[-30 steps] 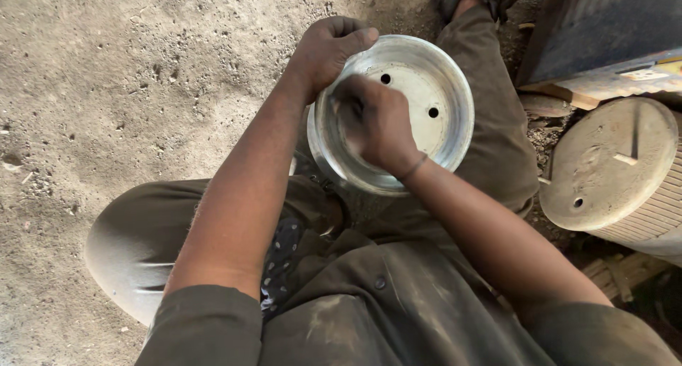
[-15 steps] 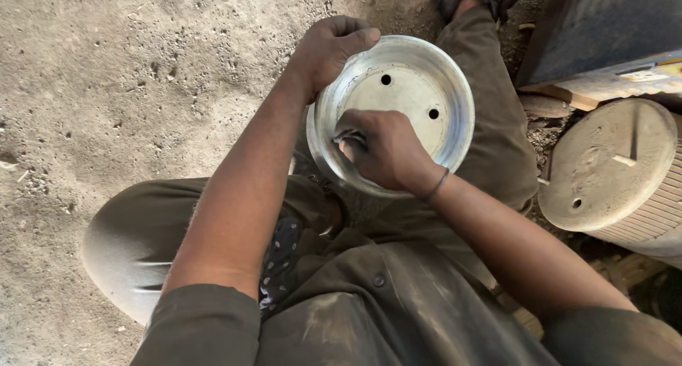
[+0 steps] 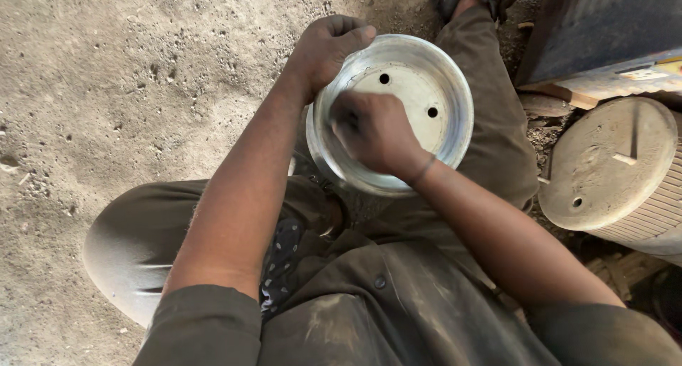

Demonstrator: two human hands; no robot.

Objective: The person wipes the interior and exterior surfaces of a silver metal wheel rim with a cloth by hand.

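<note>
Left hand (image 3: pixel 328 48): closed on the rim at ten o'clock of the metal bowl (image 3: pixel 440 89).
Right hand (image 3: pixel 376 133): fisted inside the bowl (what it grips is hidden).
Bowl: over the lap, above the dirt floor (image 3: pixel 106 75); looks light, stiff, slick; rim offers the surest hold.
Three o'clock: dusty round drum (image 3: pixel 611 167).

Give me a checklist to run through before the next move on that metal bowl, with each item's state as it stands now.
1. Left hand grips the rim of the metal bowl: ok.
2. Right hand is inside the bowl, on its left side: ok.
3. What the right hand holds: cannot tell, the fist hides it and is blurred.
4. Two holes in the bowl's flat bottom are uncovered: ok.
5. Bowl is propped over the lap, tilted toward the camera, not on the ground: ok.
6. Dusty round drum at the right stands apart from the bowl: ok.
</note>
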